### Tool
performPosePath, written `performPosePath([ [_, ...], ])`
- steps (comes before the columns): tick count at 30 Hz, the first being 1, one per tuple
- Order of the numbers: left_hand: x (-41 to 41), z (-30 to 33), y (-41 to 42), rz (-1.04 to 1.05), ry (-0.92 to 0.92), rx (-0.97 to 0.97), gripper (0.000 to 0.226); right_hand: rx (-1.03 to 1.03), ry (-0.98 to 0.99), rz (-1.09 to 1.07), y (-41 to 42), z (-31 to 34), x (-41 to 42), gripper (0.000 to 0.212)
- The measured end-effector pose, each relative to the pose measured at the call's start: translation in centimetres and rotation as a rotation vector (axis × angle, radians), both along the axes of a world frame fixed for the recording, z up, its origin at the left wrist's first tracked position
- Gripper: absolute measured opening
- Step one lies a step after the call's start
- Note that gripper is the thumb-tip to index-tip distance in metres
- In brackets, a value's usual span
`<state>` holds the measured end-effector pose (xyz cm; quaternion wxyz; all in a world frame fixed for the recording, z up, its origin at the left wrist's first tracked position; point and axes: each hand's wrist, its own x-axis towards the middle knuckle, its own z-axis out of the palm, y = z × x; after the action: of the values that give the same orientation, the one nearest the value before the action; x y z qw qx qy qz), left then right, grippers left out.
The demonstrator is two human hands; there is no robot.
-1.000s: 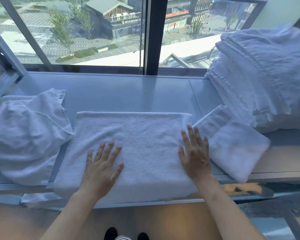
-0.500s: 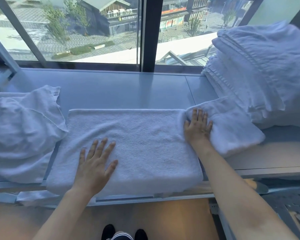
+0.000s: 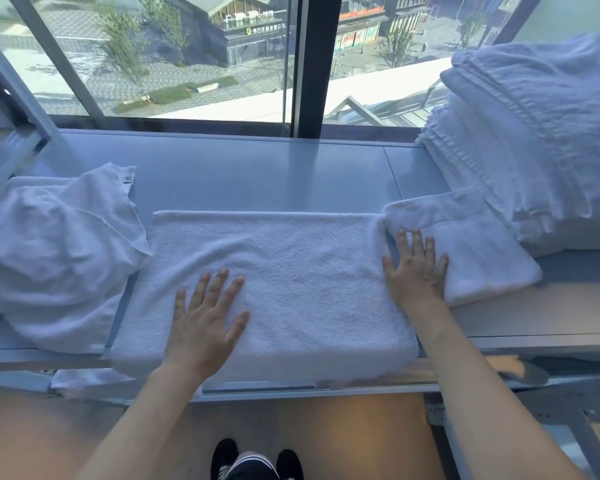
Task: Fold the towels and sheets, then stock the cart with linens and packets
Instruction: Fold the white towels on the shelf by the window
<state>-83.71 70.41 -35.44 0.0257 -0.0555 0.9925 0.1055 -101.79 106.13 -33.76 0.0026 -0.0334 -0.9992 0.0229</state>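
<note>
A white towel (image 3: 291, 271), folded to a wide rectangle, lies flat on the grey window ledge (image 3: 257, 174) in front of me. My left hand (image 3: 205, 320) presses flat on its near left part, fingers spread. My right hand (image 3: 416, 268) lies flat with straight fingers across the towel's right edge and the left side of a smaller folded white towel (image 3: 475, 251) beside it. A crumpled white towel (image 3: 56, 254) lies in a heap at the left. A tall stack of folded white sheets (image 3: 534, 133) stands at the right.
Large window panes with a dark upright post (image 3: 312, 64) rise behind the ledge. A metal frame (image 3: 11, 133) leans at the far left. Another white cloth (image 3: 84, 379) hangs below the ledge's front edge. My shoes (image 3: 257, 459) stand on the tan floor.
My right hand slid from the big towel's right part up and right onto the small folded towel's edge, which shifted slightly. My left hand stayed pressing on the big towel.
</note>
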Motion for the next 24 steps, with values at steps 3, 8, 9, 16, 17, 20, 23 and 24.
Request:
performPosePath([
  [3, -0.1, -0.1, 0.1, -0.001, 0.010, -0.003, 0.069, -0.031, -0.022, -0.015, 0.3, -0.1, -0.6, 0.070],
  [8, -0.1, -0.1, 0.1, -0.003, 0.014, 0.014, 0.069, -0.078, -0.080, -0.077, -1.2, 1.0, -3.7, 0.074],
  [9, -0.1, -0.1, 0.1, -0.004, 0.015, 0.014, 0.069, -0.096, -0.079, -0.077, -1.7, 1.3, -3.8, 0.073],
  [16, 0.4, 0.0, 0.5, -0.017, -0.006, 0.006, 0.069, -0.257, -0.040, 0.566, -7.2, -1.0, 3.0, 0.065],
  [17, 0.7, 0.0, 0.6, -0.024, -0.008, 0.002, 0.069, -0.249, -0.059, 0.566, -6.9, -1.6, 3.5, 0.064],
  [20, 1.7, 0.0, 0.5, -0.042, 0.001, 0.017, 0.069, -0.229, -0.053, 0.503, -4.9, -1.7, 3.3, 0.062],
  [23, 2.0, 0.4, -0.7, -0.038, 0.026, 0.066, 0.073, -0.216, -0.052, 0.529, -3.6, -0.9, 3.6, 0.060],
  [24, 2.0, 0.5, -1.1, -0.044, 0.034, 0.070, 0.074, -0.242, -0.052, 0.560, -3.6, -0.6, 4.2, 0.059],
])
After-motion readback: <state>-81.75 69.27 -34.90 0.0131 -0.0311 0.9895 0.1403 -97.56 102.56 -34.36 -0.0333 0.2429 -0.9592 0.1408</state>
